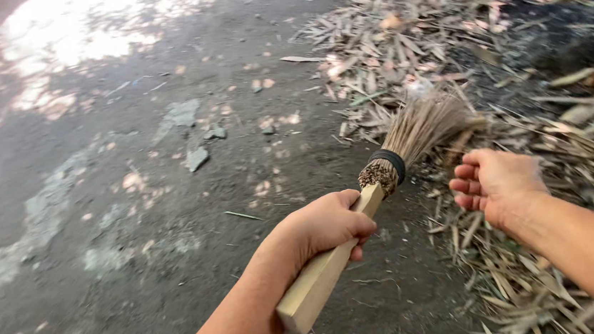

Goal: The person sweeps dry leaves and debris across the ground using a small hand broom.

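Left hand (327,225) was closed tight around the pale wooden handle (324,272) of a short hand broom (383,174), gripping near the top of the handle, just below the dark binding band (390,162). The bristles (422,127) pointed away and up-right, their tips at the edge of the pile of dry leaves and bamboo scraps (473,51) on the right. Right hand (495,182) was empty, fingers half-curled, palm facing left, hanging just beside the bristles but apart from them, above the litter. Dirt ground (137,224) to the left was mostly bare, with 2 or 3 small stones (197,158) and scattered flecks. Risks as I read it: the grip sat high, so the long free end of the handle could knock the forearm on a hard stroke. The right hand was close enough to the bristles to get flicked. Stiff slivers in the pile could jab that open hand. Dry debris would scatter back onto the bare ground if the stroke ran the wrong way. Bristle tips were motion-blurred, so contact with the pile was uncertain.
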